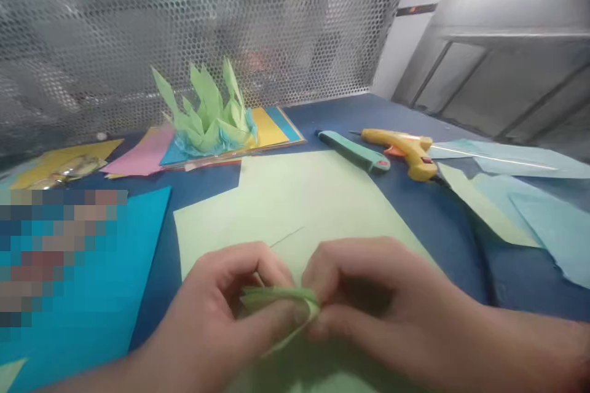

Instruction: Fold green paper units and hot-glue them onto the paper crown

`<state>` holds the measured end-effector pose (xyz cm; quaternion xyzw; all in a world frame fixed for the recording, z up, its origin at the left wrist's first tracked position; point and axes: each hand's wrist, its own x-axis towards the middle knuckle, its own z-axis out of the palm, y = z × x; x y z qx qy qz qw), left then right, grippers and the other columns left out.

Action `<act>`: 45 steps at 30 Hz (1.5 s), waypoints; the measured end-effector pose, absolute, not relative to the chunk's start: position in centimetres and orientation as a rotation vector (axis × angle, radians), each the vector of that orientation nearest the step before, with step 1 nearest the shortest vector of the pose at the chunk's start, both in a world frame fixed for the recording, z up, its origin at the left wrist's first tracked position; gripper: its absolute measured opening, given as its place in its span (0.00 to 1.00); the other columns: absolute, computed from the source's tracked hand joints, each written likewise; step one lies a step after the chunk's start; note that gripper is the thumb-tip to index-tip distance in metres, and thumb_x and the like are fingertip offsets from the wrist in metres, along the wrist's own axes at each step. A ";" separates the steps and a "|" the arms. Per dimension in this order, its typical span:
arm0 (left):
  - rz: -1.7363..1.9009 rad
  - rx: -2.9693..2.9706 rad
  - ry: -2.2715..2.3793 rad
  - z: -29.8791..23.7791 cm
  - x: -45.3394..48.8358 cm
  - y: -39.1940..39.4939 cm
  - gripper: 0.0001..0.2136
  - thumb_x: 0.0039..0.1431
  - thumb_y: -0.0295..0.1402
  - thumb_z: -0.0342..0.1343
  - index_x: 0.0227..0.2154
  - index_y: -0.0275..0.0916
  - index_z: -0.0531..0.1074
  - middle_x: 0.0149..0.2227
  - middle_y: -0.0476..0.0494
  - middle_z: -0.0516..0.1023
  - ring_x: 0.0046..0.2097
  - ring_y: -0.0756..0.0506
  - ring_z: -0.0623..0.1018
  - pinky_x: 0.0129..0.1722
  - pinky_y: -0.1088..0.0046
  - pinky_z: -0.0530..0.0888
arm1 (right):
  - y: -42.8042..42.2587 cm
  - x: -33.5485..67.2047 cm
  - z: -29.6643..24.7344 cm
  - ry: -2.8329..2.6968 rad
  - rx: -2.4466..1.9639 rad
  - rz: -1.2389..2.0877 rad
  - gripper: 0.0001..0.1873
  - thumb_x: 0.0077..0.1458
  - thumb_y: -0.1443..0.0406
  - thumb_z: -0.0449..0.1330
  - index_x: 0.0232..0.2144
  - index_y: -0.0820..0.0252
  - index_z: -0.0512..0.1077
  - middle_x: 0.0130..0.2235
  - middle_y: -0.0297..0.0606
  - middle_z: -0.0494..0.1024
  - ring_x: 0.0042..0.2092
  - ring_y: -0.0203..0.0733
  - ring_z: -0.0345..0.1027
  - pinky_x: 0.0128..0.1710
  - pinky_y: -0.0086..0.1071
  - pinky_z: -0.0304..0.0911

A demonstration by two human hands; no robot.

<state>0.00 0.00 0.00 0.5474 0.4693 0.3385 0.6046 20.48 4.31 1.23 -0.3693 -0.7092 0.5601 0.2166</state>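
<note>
Both hands meet low in the middle of the view over a pale green sheet of paper (295,196). My left hand (221,313) and my right hand (382,301) pinch a small folded piece of green paper (276,298) between their fingertips, holding it just above the sheet. Thumbs and forefingers of both hands are pressed together on the fold. Farther back stands a spiky green and light-blue folded paper model (209,113) on a stack of coloured sheets.
A teal cutter (354,152) and a yellow glue gun (408,150) lie at the right back. Light blue paper pieces (544,209) spread to the right, a bright blue sheet (92,295) to the left. Pink and yellow sheets lie back left. A perforated metal wall (184,24) closes the far side.
</note>
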 end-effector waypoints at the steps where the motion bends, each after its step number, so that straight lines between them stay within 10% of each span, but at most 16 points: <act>1: 0.816 1.227 1.092 0.2 0.1 0.2 0.11 0.57 0.40 0.68 0.24 0.43 0.76 0.25 0.53 0.76 0.29 0.50 0.72 0.27 0.81 0.70 | 4.4 20.5 1.3 -1.975 -1.030 1.539 0.10 0.53 0.61 0.62 0.24 0.58 0.70 0.23 0.32 0.72 0.25 0.36 0.62 0.25 0.28 0.58; 10: 0.841 1.060 1.137 1.2 0.7 0.3 0.11 0.42 0.35 0.77 0.27 0.45 0.80 0.24 0.56 0.78 0.29 0.51 0.75 0.27 0.82 0.71 | 4.7 20.9 1.3 -1.880 -1.052 1.596 0.17 0.55 0.52 0.65 0.25 0.59 0.71 0.22 0.33 0.71 0.25 0.37 0.61 0.24 0.29 0.57; 19: 0.841 1.294 1.187 0.4 0.4 0.9 0.12 0.55 0.38 0.70 0.22 0.41 0.75 0.23 0.55 0.77 0.28 0.52 0.73 0.26 0.82 0.71 | 4.6 20.8 1.3 -1.889 -1.009 1.604 0.29 0.56 0.40 0.62 0.26 0.60 0.70 0.23 0.33 0.68 0.27 0.37 0.59 0.25 0.30 0.56; 45: 0.833 1.172 1.120 0.5 0.8 0.9 0.07 0.51 0.31 0.69 0.22 0.40 0.77 0.21 0.55 0.76 0.25 0.53 0.73 0.23 0.84 0.70 | 4.6 20.9 1.6 -2.135 -0.965 1.311 0.17 0.65 0.60 0.54 0.24 0.58 0.68 0.22 0.32 0.70 0.26 0.36 0.63 0.23 0.29 0.58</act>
